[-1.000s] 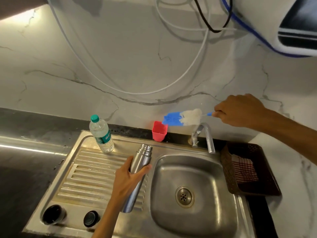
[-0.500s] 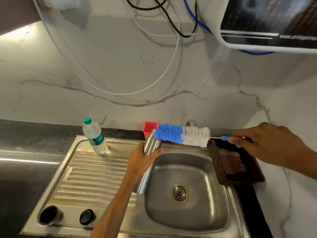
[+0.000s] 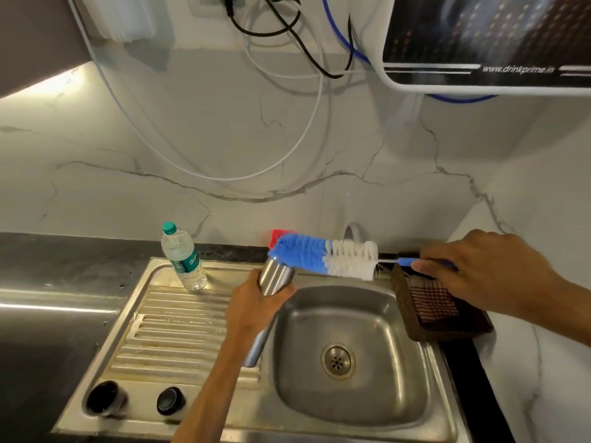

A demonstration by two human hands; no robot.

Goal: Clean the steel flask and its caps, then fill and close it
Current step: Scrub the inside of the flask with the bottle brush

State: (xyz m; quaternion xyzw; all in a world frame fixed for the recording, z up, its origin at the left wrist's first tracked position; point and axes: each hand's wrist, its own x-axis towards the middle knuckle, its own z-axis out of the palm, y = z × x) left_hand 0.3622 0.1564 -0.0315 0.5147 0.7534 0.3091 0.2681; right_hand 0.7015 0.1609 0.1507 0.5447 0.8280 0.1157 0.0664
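Two bare forearms, no sleeves in view, left hand [image 3: 252, 310] and right hand [image 3: 489, 270] without gloves, rings, watch or bands, short plain fingernails, knuckles and wrist creases visible on the right.

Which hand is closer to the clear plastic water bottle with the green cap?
Left. The left hand, gripping the steel flask, is just right of the clear plastic water bottle; the right hand is far across the sink, holding the blue-and-white bottle brush.

Bottle [image 3: 183, 257] stands left of basin [image 3: 351, 394].
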